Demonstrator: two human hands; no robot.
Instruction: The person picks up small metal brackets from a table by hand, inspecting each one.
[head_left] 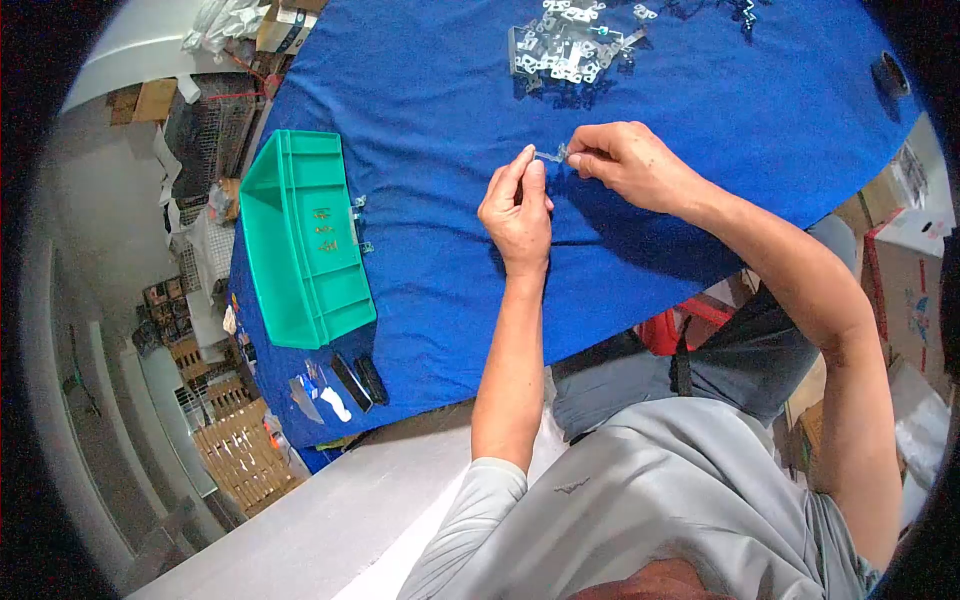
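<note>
A small metal bracket-like piece (pixel 548 156) spans the short gap between my two hands, above the blue cloth. My left hand (pixel 518 210) pinches its left end between thumb and fingers. At its right end, my right hand (pixel 625 162) closes its fingertips on the same piece; fine detail there is too small to make out. Beyond the hands lies a pile of flat silver metal pieces (pixel 575 55) with cut-out holes, some of them overlapping. Off to the left stands a green plastic bin (pixel 290 240), with several tiny brass-coloured parts (pixel 323 230) in it.
A blue cloth (pixel 430 300) covers the table. Two small metal pieces (pixel 362 225) lie against the bin's right side. Dark slim objects (pixel 358 380) and a white item (pixel 335 405) sit near the front left edge. A dark ring-shaped object (pixel 890 75) is at far right.
</note>
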